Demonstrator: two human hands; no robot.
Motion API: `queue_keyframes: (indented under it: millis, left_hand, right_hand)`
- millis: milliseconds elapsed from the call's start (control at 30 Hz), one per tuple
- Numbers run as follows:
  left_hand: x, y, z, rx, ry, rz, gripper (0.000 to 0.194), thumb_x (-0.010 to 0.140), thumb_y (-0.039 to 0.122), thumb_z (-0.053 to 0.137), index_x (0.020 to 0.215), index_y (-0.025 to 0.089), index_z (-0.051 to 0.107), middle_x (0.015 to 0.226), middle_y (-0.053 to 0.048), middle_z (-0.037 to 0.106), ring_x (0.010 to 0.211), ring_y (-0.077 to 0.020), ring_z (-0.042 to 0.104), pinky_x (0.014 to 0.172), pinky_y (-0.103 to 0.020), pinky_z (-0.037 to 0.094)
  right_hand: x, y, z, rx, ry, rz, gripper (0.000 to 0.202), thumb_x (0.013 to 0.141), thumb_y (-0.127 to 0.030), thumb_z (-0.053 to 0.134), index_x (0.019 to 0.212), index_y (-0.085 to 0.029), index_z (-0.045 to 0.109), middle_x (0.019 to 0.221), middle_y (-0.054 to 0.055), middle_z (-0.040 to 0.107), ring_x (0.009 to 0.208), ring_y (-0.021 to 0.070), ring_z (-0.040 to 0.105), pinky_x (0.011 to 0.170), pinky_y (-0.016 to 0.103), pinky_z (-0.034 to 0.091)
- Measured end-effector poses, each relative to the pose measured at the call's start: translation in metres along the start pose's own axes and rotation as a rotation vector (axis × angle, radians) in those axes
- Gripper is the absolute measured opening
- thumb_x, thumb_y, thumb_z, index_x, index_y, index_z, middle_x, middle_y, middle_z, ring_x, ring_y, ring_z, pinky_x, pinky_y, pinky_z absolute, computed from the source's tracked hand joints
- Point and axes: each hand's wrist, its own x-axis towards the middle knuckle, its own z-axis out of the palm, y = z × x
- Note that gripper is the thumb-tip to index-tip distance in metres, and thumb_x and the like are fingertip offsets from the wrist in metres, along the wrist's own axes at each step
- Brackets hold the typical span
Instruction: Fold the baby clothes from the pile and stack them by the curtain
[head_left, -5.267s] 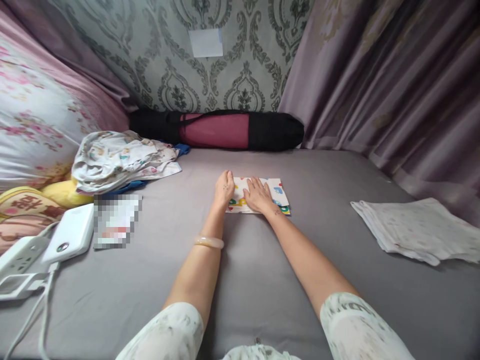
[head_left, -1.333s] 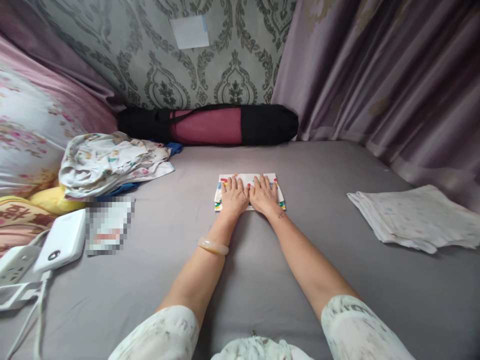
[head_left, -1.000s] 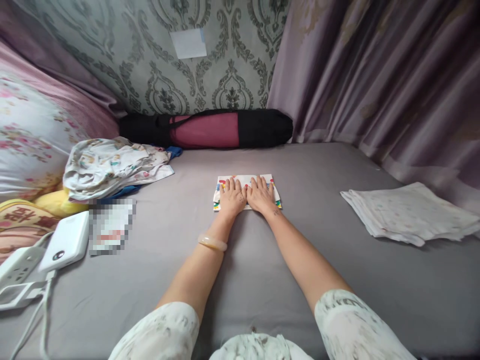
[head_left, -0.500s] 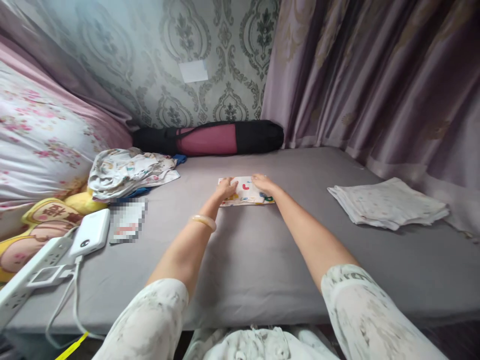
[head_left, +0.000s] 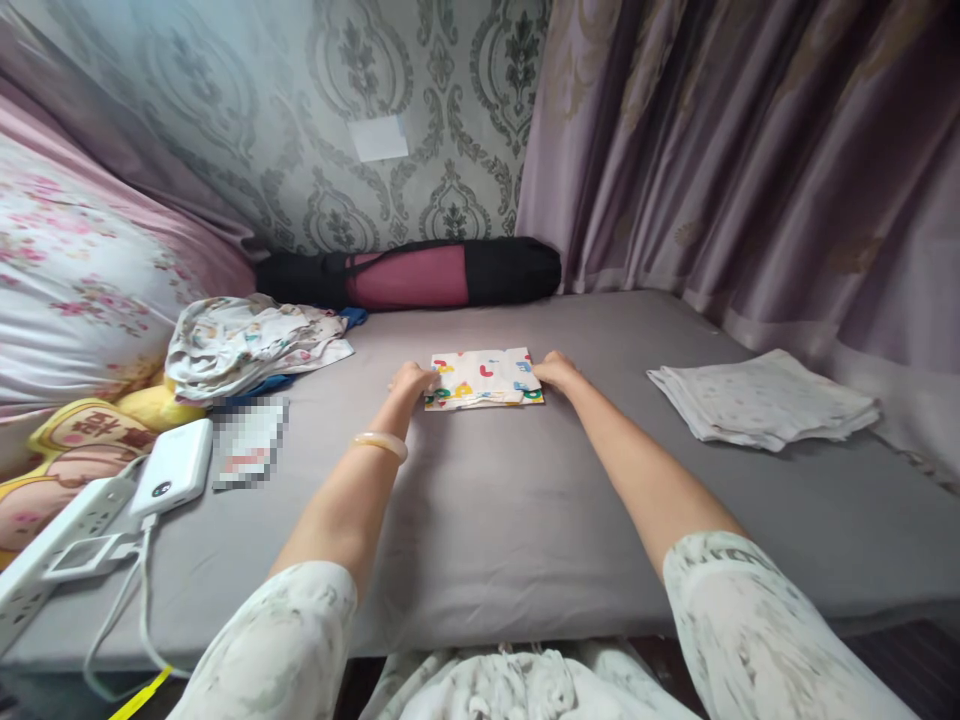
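Note:
A folded white cloth [head_left: 486, 374] with red, yellow, blue and green prints lies flat on the grey sheet [head_left: 480, 520]. At its left edge is my left hand [head_left: 414, 379], fingers closed on the cloth's side, a pale bangle on that wrist. On the opposite edge my right hand [head_left: 556, 370] pinches the cloth's right side. Most fingertips of both hands are hidden behind or under the edges.
Crumpled printed clothes [head_left: 247, 345] lie at the left, near a white power bank [head_left: 172, 465], a power strip [head_left: 64, 530] and a blurred packet [head_left: 251, 443]. A cloth stack [head_left: 765, 398] is at the right. Along the wall lies a black and pink bag [head_left: 412, 274].
Both hands have moved outward from the top of the cloth to its left and right edges, uncovering its printed surface. The view has shifted slightly.

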Motion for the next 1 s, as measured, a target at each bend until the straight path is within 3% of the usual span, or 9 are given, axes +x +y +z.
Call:
queue_keyframes:
  millis: [133,233,333,467,633,800,1000]
  left_hand:
    - [-0.004,0.008,-0.001,-0.085,-0.031,-0.026,0.024,0.061,0.027,0.079,0.076,0.015,0.066,0.063,-0.01,0.067,0.073,-0.029,0.069,0.056,-0.03,0.047]
    - [-0.006,0.011,-0.001,-0.123,-0.018,-0.022,0.022,0.06,0.025,0.079,0.074,0.016,0.065,0.059,-0.009,0.066,0.07,-0.0266,0.068,0.053,-0.028,0.045]
    - [-0.006,0.013,-0.003,-0.118,0.003,-0.034,0.021,0.058,0.022,0.079,0.071,0.016,0.063,0.055,-0.006,0.063,0.068,-0.0244,0.066,0.053,-0.026,0.044]
    - [-0.004,0.015,-0.005,-0.136,0.01,-0.049,0.021,0.061,0.022,0.078,0.071,0.015,0.061,0.05,-0.002,0.056,0.059,-0.0206,0.061,0.051,-0.026,0.041]
    - [-0.005,0.013,-0.007,-0.182,-0.017,-0.078,0.021,0.068,0.025,0.073,0.063,0.018,0.054,0.041,0.004,0.044,0.043,-0.0125,0.046,0.046,-0.023,0.035]
    - [-0.002,0.005,-0.005,-0.184,-0.063,-0.053,0.028,0.064,0.018,0.074,0.05,0.019,0.049,0.036,0.003,0.039,0.042,-0.0128,0.046,0.046,-0.024,0.032]
    - [0.013,-0.001,0.002,-0.22,-0.076,-0.03,0.021,0.062,0.016,0.074,0.055,0.018,0.054,0.041,0.002,0.047,0.047,-0.0139,0.052,0.05,-0.024,0.038]
  right_hand:
    - [-0.002,-0.004,0.004,-0.034,0.026,0.008,0.043,0.076,-0.033,0.069,0.116,-0.015,0.065,0.126,0.019,0.062,0.122,0.0304,0.054,0.101,0.042,0.04]
    - [-0.002,-0.005,0.008,-0.021,0.031,0.014,0.046,0.074,-0.031,0.07,0.116,-0.014,0.065,0.127,0.02,0.061,0.123,0.0312,0.053,0.101,0.043,0.04]
    - [-0.001,-0.006,0.008,0.039,0.01,0.009,0.04,0.071,-0.027,0.072,0.109,-0.014,0.068,0.117,0.019,0.066,0.116,0.0311,0.058,0.095,0.04,0.044]
    - [0.003,-0.008,0.005,0.127,-0.027,0.01,0.027,0.071,-0.025,0.073,0.095,-0.013,0.071,0.089,0.014,0.072,0.093,0.0267,0.067,0.072,0.03,0.051]
    - [0.002,-0.012,-0.001,0.234,-0.051,0.062,0.018,0.075,-0.029,0.072,0.081,-0.012,0.069,0.058,0.006,0.062,0.064,0.0198,0.064,0.047,0.023,0.042]
    - [-0.006,-0.022,-0.005,0.331,-0.087,0.099,0.012,0.079,-0.024,0.07,0.078,-0.012,0.068,0.046,-0.001,0.051,0.049,0.0139,0.055,0.041,0.02,0.036]
    - [-0.005,-0.026,-0.005,0.39,-0.079,0.096,0.007,0.072,-0.014,0.071,0.078,-0.012,0.067,0.053,0.001,0.055,0.059,0.017,0.059,0.044,0.02,0.038]
